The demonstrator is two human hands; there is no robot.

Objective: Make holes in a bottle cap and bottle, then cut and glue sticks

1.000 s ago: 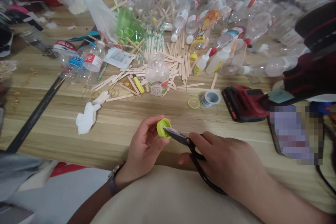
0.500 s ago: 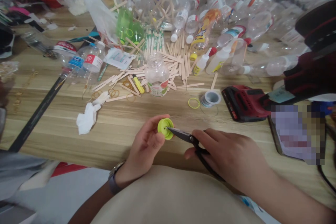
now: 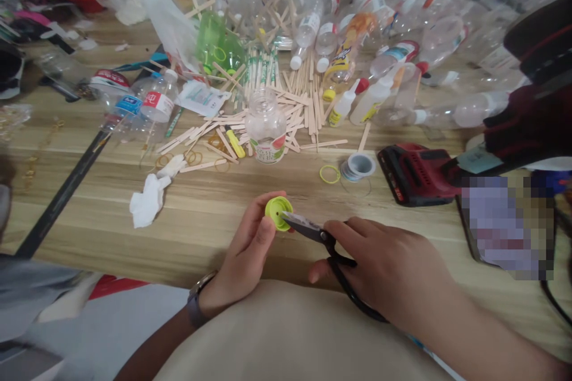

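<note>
Between the thumb and fingers of my left hand (image 3: 248, 247) is a yellow-green bottle cap (image 3: 276, 212), its hollow side turned up towards me. A small dark hole shows in the middle of the cap. My right hand (image 3: 379, 262) grips black-handled scissors (image 3: 328, 239) by the handles. The blades are together, and their tip lies over the cap's inside, just right of the hole; whether it touches cannot be made out. Beyond the hands stands a clear, uncapped plastic bottle (image 3: 267, 125) with a watermelon label.
A yellow-green ring (image 3: 329, 174) and a wire spool (image 3: 357, 165) lie ahead of my right hand. Further right are a red and black power drill (image 3: 417, 174) and a phone (image 3: 504, 226). Wooden sticks (image 3: 308, 104), glue bottles (image 3: 343, 108) and several plastic bottles crowd the back; crumpled tissue (image 3: 148, 199) lies left.
The scissor tip has come away from the cap's centre, and the hole now shows. My left hand has shifted the cap slightly up and left. The right thumb has moved a little left.
</note>
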